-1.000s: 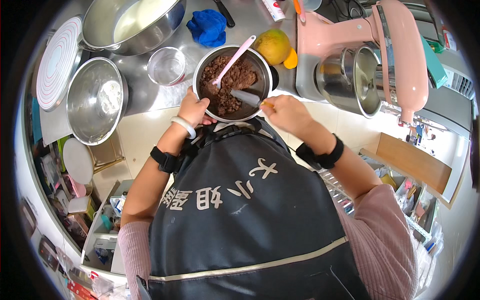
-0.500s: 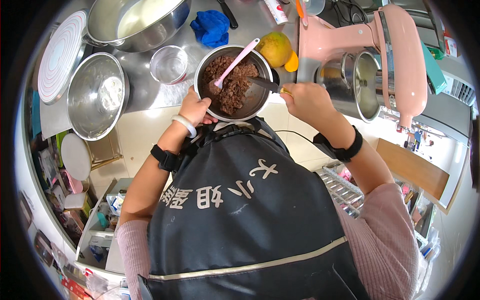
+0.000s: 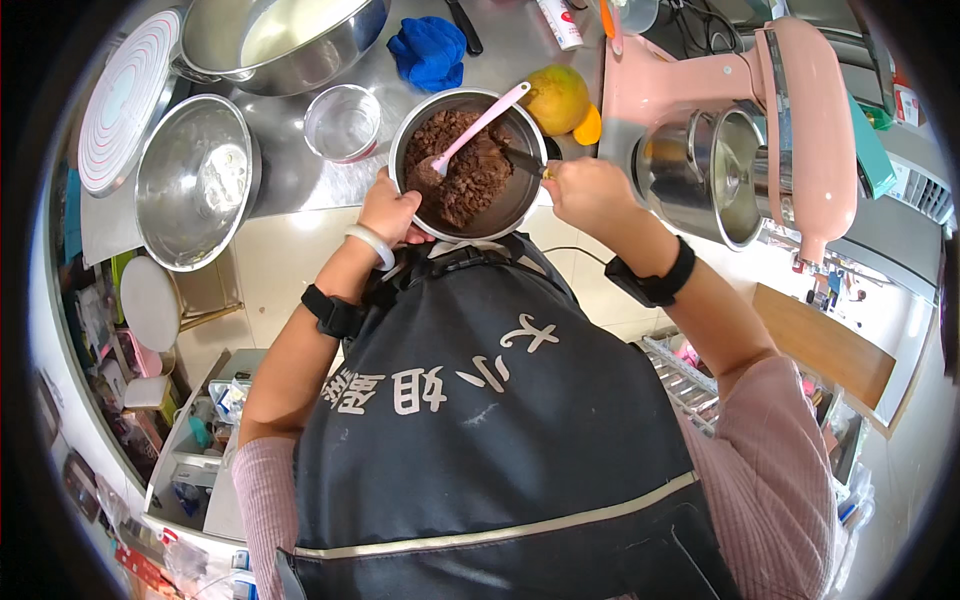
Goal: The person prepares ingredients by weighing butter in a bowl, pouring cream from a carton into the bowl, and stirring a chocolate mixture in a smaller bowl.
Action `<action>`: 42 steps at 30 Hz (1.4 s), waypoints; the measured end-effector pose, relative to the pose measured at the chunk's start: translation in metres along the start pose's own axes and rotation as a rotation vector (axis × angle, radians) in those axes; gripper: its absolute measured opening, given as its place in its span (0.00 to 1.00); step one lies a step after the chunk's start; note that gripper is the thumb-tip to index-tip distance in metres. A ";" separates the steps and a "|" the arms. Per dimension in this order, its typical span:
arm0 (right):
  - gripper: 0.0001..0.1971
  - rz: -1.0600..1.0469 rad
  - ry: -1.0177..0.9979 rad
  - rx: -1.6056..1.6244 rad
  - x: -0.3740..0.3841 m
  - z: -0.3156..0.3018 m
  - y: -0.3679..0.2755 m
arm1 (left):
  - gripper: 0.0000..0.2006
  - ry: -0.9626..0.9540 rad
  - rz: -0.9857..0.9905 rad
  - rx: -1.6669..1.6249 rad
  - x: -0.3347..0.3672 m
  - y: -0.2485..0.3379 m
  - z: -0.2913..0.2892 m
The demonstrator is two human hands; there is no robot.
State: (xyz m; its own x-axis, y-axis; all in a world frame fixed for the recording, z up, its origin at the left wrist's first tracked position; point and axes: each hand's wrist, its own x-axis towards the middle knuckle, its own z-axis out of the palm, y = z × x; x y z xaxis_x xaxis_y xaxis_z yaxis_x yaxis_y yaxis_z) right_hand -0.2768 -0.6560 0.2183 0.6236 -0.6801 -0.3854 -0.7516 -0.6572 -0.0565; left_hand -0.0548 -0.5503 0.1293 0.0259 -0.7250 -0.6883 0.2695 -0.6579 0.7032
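A round steel bowl (image 3: 521, 205) holds a dark brown, crumbly mass (image 3: 470, 185), and its near rim is close against my apron. My left hand (image 3: 390, 210) is closed on the bowl's left side, thumb at the rim. Closed around a yellowish handle, my right hand (image 3: 592, 187) holds a knife (image 3: 522, 160); its dark metal blade reaches over the right rim into the brown mass, which hides the tip. A pink spatula (image 3: 487, 122) leans in the bowl, its head in the mass and its handle resting over the far right rim. No hand is on it.
Behind the bowl lie a blue cloth (image 3: 427, 52), a mango-like fruit (image 3: 556, 98) and a black-handled utensil (image 3: 465, 27). Left are a clear cup (image 3: 343, 124), a steel bowl (image 3: 197, 183), a large pot (image 3: 300, 62) and a turntable (image 3: 128, 100). A pink stand mixer (image 3: 812, 130) stands right.
My right hand has moved left, pushing the knife deeper into the brown mass, which is now bunched more to the left. My left hand keeps its hold on the bowl.
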 end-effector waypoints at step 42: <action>0.13 -0.210 0.195 -0.064 0.054 -0.016 0.035 | 0.24 0.046 0.052 0.108 0.001 0.005 -0.002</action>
State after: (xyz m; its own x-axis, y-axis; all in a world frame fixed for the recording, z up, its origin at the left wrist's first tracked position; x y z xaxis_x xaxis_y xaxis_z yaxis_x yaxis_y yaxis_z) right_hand -0.2658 -0.7205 0.2106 0.7980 -0.5729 -0.1869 -0.5908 -0.8049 -0.0554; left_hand -0.0512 -0.5538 0.1312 0.0822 -0.7502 -0.6561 0.1611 -0.6397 0.7515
